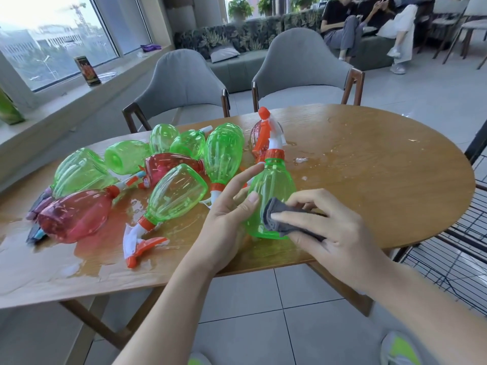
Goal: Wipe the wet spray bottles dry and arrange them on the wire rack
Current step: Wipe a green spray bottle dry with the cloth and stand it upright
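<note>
left hand (226,209) holds green bottle (271,185) | right hand (332,225) presses cloth (279,219)

Eight green bottles (178,194), three red bottles (73,214), one cloth (283,219), two chairs (184,83)
</note>
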`<state>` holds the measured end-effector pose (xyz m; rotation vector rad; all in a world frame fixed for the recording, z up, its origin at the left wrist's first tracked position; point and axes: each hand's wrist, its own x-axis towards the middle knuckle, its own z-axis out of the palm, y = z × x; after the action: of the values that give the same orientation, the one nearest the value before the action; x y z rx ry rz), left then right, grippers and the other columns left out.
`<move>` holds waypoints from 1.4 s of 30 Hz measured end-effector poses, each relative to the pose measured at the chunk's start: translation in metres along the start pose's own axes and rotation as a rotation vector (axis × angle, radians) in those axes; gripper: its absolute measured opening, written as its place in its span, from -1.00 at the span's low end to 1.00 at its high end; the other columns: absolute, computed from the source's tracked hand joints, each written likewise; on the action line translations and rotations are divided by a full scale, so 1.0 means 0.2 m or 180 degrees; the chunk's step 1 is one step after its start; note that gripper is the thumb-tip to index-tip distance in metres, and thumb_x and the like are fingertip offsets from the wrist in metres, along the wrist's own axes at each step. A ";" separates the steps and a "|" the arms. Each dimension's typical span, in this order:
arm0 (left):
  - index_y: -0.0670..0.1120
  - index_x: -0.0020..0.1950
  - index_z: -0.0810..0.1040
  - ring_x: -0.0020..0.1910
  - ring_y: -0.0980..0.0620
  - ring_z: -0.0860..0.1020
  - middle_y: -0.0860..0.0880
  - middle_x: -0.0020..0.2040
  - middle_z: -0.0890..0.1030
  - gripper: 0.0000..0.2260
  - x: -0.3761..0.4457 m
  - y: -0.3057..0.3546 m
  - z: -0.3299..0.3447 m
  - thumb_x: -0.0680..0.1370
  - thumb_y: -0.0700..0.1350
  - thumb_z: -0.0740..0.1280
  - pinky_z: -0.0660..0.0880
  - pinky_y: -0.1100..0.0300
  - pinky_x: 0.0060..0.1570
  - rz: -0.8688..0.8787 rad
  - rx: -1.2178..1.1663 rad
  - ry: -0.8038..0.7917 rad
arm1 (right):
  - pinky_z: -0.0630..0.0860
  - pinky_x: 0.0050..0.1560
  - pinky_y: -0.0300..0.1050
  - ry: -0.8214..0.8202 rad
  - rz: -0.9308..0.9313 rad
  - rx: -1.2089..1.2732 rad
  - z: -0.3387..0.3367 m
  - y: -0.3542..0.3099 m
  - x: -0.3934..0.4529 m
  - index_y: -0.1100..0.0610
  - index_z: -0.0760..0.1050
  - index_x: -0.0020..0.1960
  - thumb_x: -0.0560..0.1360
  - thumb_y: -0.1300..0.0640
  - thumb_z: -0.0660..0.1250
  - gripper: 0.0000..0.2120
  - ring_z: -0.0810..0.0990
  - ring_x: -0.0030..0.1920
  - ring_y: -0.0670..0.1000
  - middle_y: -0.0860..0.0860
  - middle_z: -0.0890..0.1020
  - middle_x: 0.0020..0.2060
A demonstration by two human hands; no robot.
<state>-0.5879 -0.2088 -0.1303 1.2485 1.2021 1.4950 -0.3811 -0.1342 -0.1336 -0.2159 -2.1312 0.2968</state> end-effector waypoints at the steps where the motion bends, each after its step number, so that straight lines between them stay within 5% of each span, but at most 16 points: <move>1: 0.17 0.51 0.55 0.58 -0.34 0.38 -0.20 0.52 0.51 -0.54 0.00 0.00 0.01 0.60 0.07 0.47 0.24 -0.46 0.55 -0.0013 -0.0035 0.0018 | 0.53 0.04 -0.12 -0.0136 -0.0150 -0.0073 0.00 0.00 -0.02 0.21 0.70 0.19 0.59 0.21 0.41 -0.79 0.58 0.02 0.08 0.15 0.61 0.07; 4: 0.18 0.49 0.57 0.60 -0.19 0.39 -0.06 0.56 0.51 -0.59 0.01 0.00 0.01 0.63 0.03 0.42 0.24 -0.37 0.58 -0.0031 0.0017 0.0092 | 0.52 0.03 -0.02 -0.0411 -0.0448 -0.0308 0.00 -0.01 -0.05 0.23 0.69 0.21 0.61 0.23 0.39 -0.79 0.60 -0.01 0.20 0.20 0.62 0.05; 8: 0.18 0.57 0.48 0.64 -0.35 0.26 -0.16 0.58 0.46 -0.45 0.02 0.00 -0.01 0.59 0.17 0.49 0.19 -0.47 0.56 -0.0072 0.0094 0.0068 | 0.51 0.12 -0.12 -0.0239 -0.0361 -0.0369 0.00 0.01 -0.03 0.23 0.70 0.18 0.61 0.20 0.41 -0.80 0.58 0.02 0.15 0.17 0.62 0.04; 12: 0.07 0.58 0.48 0.57 -0.37 0.38 -0.23 0.54 0.50 -0.54 0.01 -0.01 -0.03 0.67 -0.06 0.40 0.26 -0.48 0.53 -0.0083 -0.0105 -0.0172 | 0.48 0.14 -0.22 0.0038 -0.0050 -0.0192 -0.02 0.04 0.03 0.21 0.68 0.22 0.59 0.21 0.43 -0.77 0.51 0.04 -0.03 0.13 0.61 0.07; 16: 0.05 0.57 0.49 0.67 -0.35 0.21 -0.17 0.63 0.40 -0.49 0.02 0.01 -0.02 0.62 0.01 0.48 0.14 -0.49 0.57 0.0028 0.0023 -0.0290 | 0.43 0.16 -0.35 0.0468 0.0536 0.0011 -0.05 0.07 0.12 0.19 0.67 0.22 0.60 0.14 0.41 -0.76 0.59 0.09 -0.09 0.07 0.63 0.08; 20: 0.05 0.52 0.56 0.65 -0.29 0.28 -0.16 0.62 0.42 -0.58 0.02 0.00 -0.03 0.65 -0.16 0.35 0.23 -0.38 0.58 0.0025 -0.0156 -0.0396 | 0.51 0.17 -0.24 0.0669 0.0992 0.0228 -0.05 0.10 0.11 0.19 0.66 0.21 0.60 0.15 0.40 -0.77 0.60 0.16 -0.15 0.01 0.64 0.10; 24: 0.05 0.43 0.63 0.43 -0.28 0.54 -0.24 0.53 0.49 -0.61 0.01 0.05 0.00 0.61 -0.15 0.37 0.55 -0.15 0.32 -0.0184 -0.0541 -0.0351 | 0.48 0.16 -0.28 0.0541 0.0668 0.0200 -0.03 0.05 0.05 0.23 0.67 0.19 0.57 0.20 0.42 -0.78 0.60 0.14 -0.11 0.07 0.64 0.07; 27: 0.12 0.47 0.56 0.57 -0.30 0.39 -0.17 0.59 0.44 -0.50 0.01 0.04 0.01 0.55 0.11 0.53 0.35 -0.36 0.51 -0.0031 -0.0113 -0.0198 | 0.45 0.16 -0.33 0.0498 0.0569 0.0201 -0.04 0.05 0.06 0.24 0.67 0.18 0.57 0.20 0.42 -0.78 0.59 0.13 -0.13 0.09 0.64 0.06; 30: 0.20 0.47 0.55 0.65 -0.22 0.30 0.00 0.60 0.45 -0.52 0.02 0.03 0.02 0.56 0.06 0.51 0.22 -0.43 0.56 -0.0009 0.0196 -0.0228 | 0.49 0.17 -0.27 0.0603 0.0694 0.0180 -0.05 0.07 0.09 0.21 0.67 0.20 0.57 0.19 0.43 -0.78 0.59 0.15 -0.12 0.06 0.64 0.07; 35: 0.14 0.52 0.51 0.55 -0.37 0.39 -0.19 0.53 0.51 -0.53 0.01 0.04 0.03 0.61 -0.03 0.47 0.29 -0.47 0.52 -0.0094 -0.0087 -0.0069 | 0.47 0.12 -0.33 0.0362 0.0457 0.0185 -0.01 0.04 0.07 0.22 0.69 0.18 0.59 0.19 0.44 -0.80 0.61 0.07 -0.07 0.11 0.63 0.06; 42: 0.13 0.51 0.53 0.51 -0.37 0.43 -0.17 0.41 0.61 -0.56 0.02 0.05 0.02 0.62 -0.06 0.40 0.36 -0.40 0.49 -0.0152 -0.0104 -0.0003 | 0.52 0.08 -0.24 0.0179 0.0137 0.0003 0.00 0.05 0.05 0.24 0.68 0.21 0.61 0.18 0.39 -0.77 0.60 -0.01 0.08 0.17 0.61 0.07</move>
<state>-0.5848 -0.2067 -0.1203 1.1909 1.1940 1.4735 -0.3851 -0.1217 -0.1284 -0.2668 -2.0727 0.3134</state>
